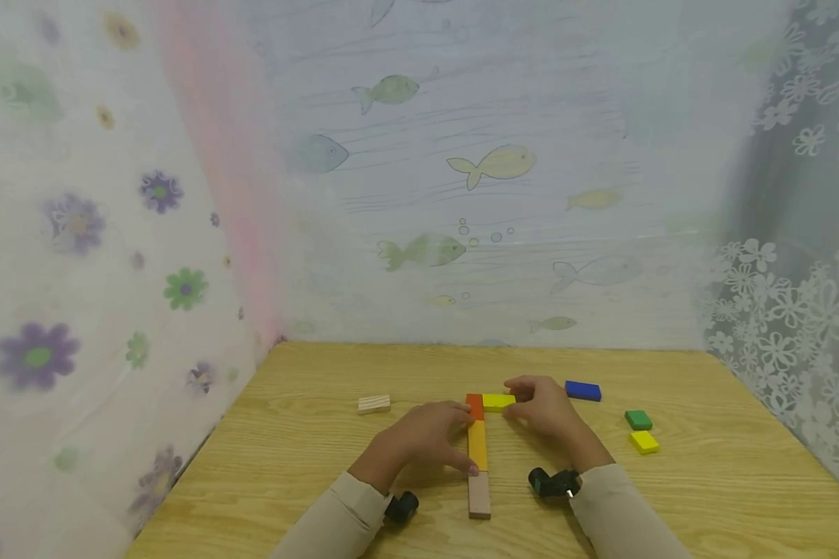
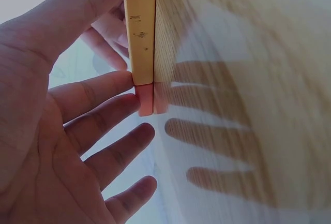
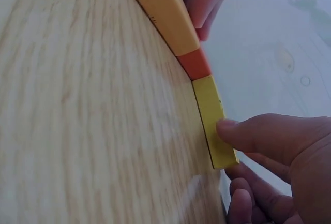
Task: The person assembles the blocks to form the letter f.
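Note:
A row of wooden blocks runs away from the person: a pale brown block (image 1: 478, 495) nearest, then an orange block (image 1: 477, 446), then a red block (image 1: 475, 407). From the red block's right side a yellow block (image 1: 496, 403) extends at a right angle, end against it. My left hand (image 1: 422, 435) lies along the row's left side with fingers spread, fingertips touching the orange and red blocks and thumb by the orange-brown joint. My right hand (image 1: 541, 405) pinches the yellow block's outer end, the thumb (image 3: 232, 131) on its near face and other fingers partly hidden behind.
Left of the row lies a striped light wood block (image 1: 374, 404). Beyond my right hand are a blue block (image 1: 583, 390), a green block (image 1: 638, 420) and a small yellow block (image 1: 644, 442). A fish-patterned curtain (image 1: 322, 303) hangs at the table's back edge.

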### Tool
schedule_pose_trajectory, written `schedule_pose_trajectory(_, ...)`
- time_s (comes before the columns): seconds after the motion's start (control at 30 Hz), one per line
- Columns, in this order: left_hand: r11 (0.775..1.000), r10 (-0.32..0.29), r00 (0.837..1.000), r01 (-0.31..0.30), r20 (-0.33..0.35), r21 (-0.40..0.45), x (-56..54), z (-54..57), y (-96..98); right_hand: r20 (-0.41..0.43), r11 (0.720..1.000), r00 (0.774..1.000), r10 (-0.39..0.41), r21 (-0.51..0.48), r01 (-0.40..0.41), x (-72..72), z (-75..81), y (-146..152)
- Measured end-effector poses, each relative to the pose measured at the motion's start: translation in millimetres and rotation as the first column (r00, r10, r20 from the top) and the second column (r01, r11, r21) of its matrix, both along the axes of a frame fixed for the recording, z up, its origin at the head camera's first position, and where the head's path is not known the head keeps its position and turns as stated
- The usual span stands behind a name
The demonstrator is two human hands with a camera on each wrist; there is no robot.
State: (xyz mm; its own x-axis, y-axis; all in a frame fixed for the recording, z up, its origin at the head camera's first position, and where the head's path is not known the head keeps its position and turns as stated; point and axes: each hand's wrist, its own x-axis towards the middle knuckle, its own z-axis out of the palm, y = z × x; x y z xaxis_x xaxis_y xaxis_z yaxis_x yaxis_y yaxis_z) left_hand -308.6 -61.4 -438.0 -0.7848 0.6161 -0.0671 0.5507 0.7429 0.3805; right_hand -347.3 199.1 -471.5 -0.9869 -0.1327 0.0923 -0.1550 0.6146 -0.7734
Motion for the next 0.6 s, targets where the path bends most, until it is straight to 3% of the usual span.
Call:
schedule_pose_trajectory(0.23,1.0,0.003,1.0,-0.003,0.004,-0.004,2.3,2.5,0.8,-0.025,1.0,1.0,-0.008,-0.027,0.008,1.5,2.7,0.8)
schedule_pose_trajectory(0.4,1.0,0.006,1.0,-0.006,0.005,-0.001,4.1,4.1,1.1,-0.043,0.997,0.996,-0.079,-0.009,0.078,4.1,8.5,1.4)
schedule_pose_trajectory(0.6,1.0,0.007,1.0,-0.007,0.014,0.004,5.4,6.3,0.7,0.028,0.995,0.995,-0.099,0.025,0.098,5.5,10.8,2.1)
